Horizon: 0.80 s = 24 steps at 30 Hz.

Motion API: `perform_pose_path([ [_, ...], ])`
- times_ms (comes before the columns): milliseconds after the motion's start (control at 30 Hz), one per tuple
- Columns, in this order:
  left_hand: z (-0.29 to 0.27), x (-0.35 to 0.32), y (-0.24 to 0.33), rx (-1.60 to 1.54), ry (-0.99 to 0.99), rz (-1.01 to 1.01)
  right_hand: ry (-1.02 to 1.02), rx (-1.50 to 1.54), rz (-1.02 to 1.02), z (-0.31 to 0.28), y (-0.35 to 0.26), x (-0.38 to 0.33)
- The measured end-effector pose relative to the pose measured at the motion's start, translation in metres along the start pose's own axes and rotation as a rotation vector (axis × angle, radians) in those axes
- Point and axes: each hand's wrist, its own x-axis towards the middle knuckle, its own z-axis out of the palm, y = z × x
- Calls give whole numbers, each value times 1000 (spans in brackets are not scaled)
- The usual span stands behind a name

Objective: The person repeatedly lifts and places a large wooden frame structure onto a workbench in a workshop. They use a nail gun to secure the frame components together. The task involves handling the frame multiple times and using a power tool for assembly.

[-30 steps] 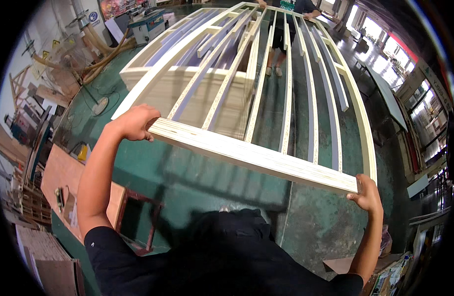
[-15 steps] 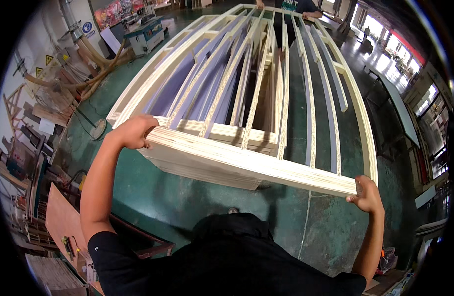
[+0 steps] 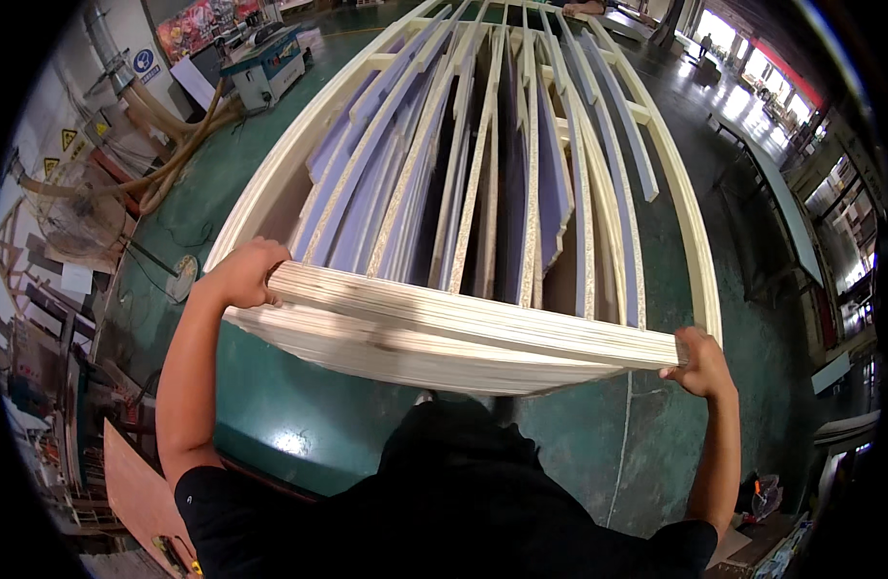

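A long pale wooden frame (image 3: pixel 482 318) with several lengthwise slats stretches away from me. My left hand (image 3: pixel 243 274) is closed round the left corner of its near rail, fingers on the outer edge. At the right corner, my right hand (image 3: pixel 704 363) grips the same rail, thumb towards me. Under the frame stands a pale wooden stack or crate (image 3: pixel 415 367) with layered edges. Through the slats show upright lilac-grey panels (image 3: pixel 352 222). Another person's hand (image 3: pixel 586 8) rests at the far end of the frame, partly cut off by the upper edge.
A machine (image 3: pixel 260 68) with thick hoses (image 3: pixel 178 159) stands at the far left. A long grey-topped table (image 3: pixel 767 183) runs along the right. Near my left elbow lies a brown board (image 3: pixel 140 492) with tools on it. The green floor (image 3: pixel 270 410) surrounds my feet.
The frame has shifted left relative to the stack below and now lies more squarely over it. Both my hands keep their grip on the near rail. The other person shows less at the top.
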Motion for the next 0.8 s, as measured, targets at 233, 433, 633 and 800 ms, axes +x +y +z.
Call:
perform_pose_path([
  [233, 23, -12, -25, -35, 4, -25, -15, -15, -72, 15, -13, 36],
  [433, 36, -19, -37, -60, -5, -64, -68, -18, -44, 26, -21, 50],
  [633, 52, -27, -64, -70, -5, -63, -92, -23, -77, 45, -26, 68],
  [800, 63, -22, -74, -92, 2, -56, -125, -31, -31, 54, -31, 71],
])
